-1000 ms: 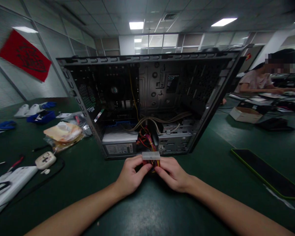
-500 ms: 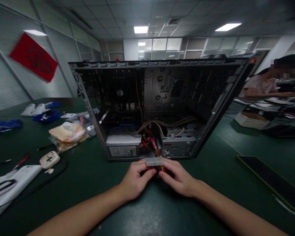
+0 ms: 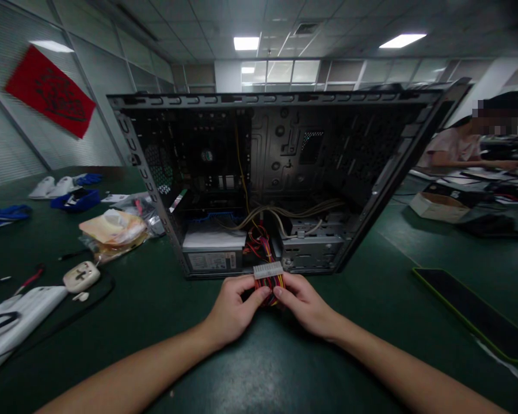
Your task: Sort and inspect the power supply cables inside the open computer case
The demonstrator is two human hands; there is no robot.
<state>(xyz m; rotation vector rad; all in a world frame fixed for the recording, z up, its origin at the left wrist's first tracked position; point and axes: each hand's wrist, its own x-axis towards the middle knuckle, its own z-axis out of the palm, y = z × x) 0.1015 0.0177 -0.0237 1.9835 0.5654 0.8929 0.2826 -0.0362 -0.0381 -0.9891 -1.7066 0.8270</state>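
Observation:
Between my two hands is a wide white power cable connector [image 3: 267, 269] with red, yellow and dark wires bunched below it. My left hand [image 3: 235, 305] pinches its left side, the thumb on the wires. On the right side, my right hand [image 3: 304, 302] grips it the same way. Behind them an open computer case [image 3: 285, 99] stands upright on the green table [image 3: 250, 368]. From inside, a bundle of coloured wires [image 3: 266, 247] runs down to the connector, between the power supply [image 3: 211, 260] and a metal drive cage [image 3: 313, 253].
At left lie a white keyboard [image 3: 34, 310], a cream-coloured case [image 3: 82, 277], a plastic-wrapped packet [image 3: 114, 230] and a blue tray [image 3: 75, 199]. To the right are a dark green-edged mat [image 3: 470, 313] and a cardboard box [image 3: 438, 205]. A co-worker [image 3: 453, 144] sits at far right.
The connector has tilted in my fingers, so its row of pin openings and more of the wires show. Both hands keep their hold. The view has shifted slightly.

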